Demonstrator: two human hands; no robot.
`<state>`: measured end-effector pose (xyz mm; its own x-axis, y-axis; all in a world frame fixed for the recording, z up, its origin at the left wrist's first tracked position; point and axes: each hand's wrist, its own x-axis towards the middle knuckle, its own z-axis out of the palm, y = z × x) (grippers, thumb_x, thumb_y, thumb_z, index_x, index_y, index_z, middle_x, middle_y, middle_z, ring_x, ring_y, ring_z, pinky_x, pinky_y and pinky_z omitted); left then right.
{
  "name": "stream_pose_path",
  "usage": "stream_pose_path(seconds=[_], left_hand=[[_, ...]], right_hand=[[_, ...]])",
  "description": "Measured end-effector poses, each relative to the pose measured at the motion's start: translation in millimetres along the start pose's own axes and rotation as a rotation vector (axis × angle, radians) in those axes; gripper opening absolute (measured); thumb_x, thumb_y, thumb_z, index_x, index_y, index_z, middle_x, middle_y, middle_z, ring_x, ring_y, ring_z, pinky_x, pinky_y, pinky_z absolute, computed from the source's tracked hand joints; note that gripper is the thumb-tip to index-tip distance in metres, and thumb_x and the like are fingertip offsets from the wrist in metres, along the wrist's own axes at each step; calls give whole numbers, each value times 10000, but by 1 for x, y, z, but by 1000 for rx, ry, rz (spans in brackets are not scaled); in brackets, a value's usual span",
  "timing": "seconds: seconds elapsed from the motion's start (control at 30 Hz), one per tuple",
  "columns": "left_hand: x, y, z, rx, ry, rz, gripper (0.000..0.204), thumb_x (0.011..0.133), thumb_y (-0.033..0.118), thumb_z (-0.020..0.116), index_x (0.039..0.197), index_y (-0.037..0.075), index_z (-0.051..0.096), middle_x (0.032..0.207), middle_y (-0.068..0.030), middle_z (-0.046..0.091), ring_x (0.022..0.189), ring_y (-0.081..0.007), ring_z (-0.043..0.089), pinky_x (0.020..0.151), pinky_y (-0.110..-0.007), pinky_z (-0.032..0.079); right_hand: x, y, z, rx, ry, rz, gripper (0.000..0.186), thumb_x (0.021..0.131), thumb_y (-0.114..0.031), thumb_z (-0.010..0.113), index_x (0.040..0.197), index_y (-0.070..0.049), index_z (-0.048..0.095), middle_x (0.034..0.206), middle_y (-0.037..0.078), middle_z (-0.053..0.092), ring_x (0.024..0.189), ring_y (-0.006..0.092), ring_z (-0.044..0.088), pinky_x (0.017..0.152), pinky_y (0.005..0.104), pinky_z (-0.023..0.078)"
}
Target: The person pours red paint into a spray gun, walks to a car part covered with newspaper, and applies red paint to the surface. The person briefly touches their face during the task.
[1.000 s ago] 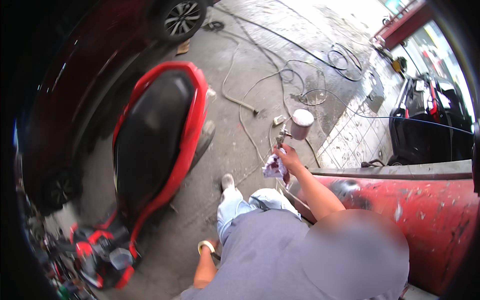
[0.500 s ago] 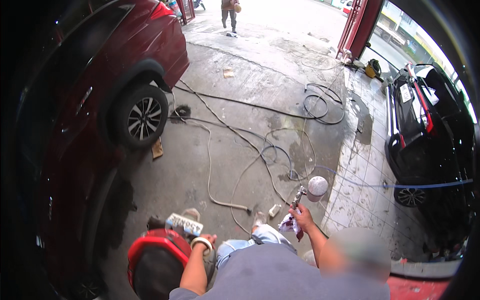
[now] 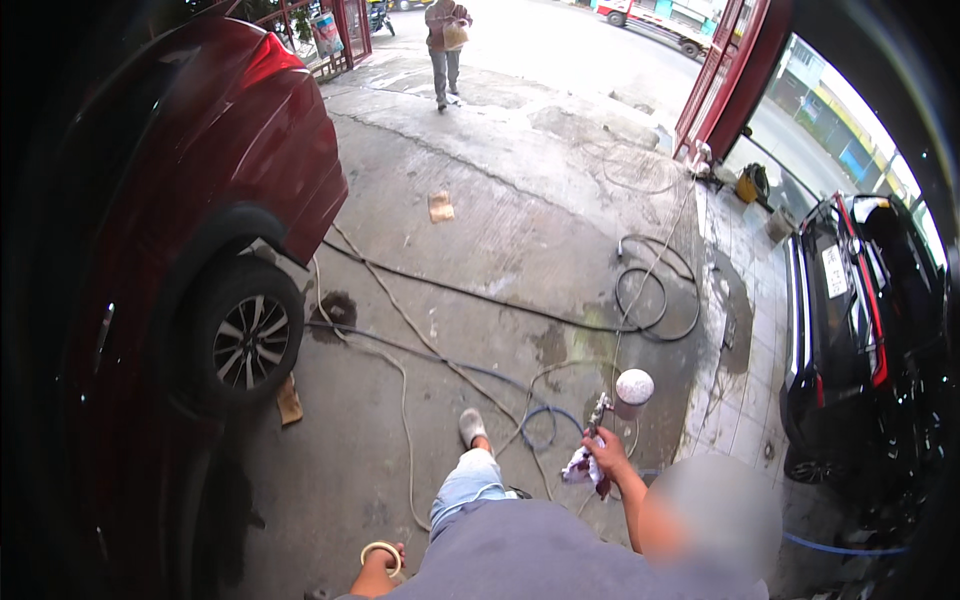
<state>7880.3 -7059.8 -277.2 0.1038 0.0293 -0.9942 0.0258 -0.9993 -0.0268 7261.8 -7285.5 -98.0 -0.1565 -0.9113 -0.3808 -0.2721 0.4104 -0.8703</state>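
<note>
My right hand (image 3: pixel 606 452) is closed around the handle of a spray gun (image 3: pixel 598 412), whose pale, paint-speckled cup (image 3: pixel 633 392) sits on top. A white cloth with dark red stains (image 3: pixel 580 466) hangs from the same hand. Low in the view is my left hand (image 3: pixel 401 556), beside my body, with a cream ring like a roll of masking tape (image 3: pixel 367 553) around its wrist. Its fingers are small and blurred, and I see no object in them.
A dark red car (image 3: pixel 250 150) stands on the left, its rear wheel (image 3: pixel 250 335) close by. Hoses (image 3: pixel 470 295) and cords cross the concrete ahead. A black vehicle (image 3: pixel 850 330) is on the right. Farther off, a person (image 3: pixel 445 45) carries something. Cardboard (image 3: pixel 440 207) lies on the ground.
I have stepped forward, and the red-and-black motorcycle seat near my left hand has left the view. My left hand is lower now; my right still holds the spray gun and cloth.
</note>
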Motion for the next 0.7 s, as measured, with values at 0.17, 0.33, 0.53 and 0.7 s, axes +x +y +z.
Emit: stream_pose_path(seconds=[0.17, 0.33, 0.53, 0.7], left_hand=[[-7, 383, -19, 474, 110, 483, 192, 971, 185, 533, 814, 75, 537, 686, -93, 559, 588, -256, 546, 551, -423, 481], [-152, 743, 43, 519, 221, 985, 150, 957, 190, 617, 980, 47, 658, 768, -68, 694, 679, -161, 638, 649, -358, 531], [-192, 1004, 31, 515, 367, 1195, 163, 921, 181, 626, 986, 65, 720, 794, -76, 738, 723, -164, 694, 745, -321, 560], [-150, 1069, -30, 319, 334, 745, 237, 930, 226, 591, 878, 13, 681, 727, -96, 693, 614, -201, 670, 608, -370, 545]], right_hand=[[160, -100, -1, 78, 46, 104, 244, 931, -177, 712, 1132, -49, 661, 919, 38, 714, 815, 122, 649, 737, 299, 532], [334, -185, 17, -2, 78, 51, 243, 908, -182, 728, 1101, -43, 678, 905, 21, 701, 807, 101, 632, 733, 294, 520], [591, -345, 90, -122, -32, -125, 289, 889, -251, 745, 1092, -51, 692, 909, 40, 710, 845, 129, 644, 776, 305, 516], [798, -499, 158, -253, -185, -289, 311, 926, -274, 701, 1088, -10, 669, 930, 93, 707, 892, 168, 644, 826, 341, 511]])
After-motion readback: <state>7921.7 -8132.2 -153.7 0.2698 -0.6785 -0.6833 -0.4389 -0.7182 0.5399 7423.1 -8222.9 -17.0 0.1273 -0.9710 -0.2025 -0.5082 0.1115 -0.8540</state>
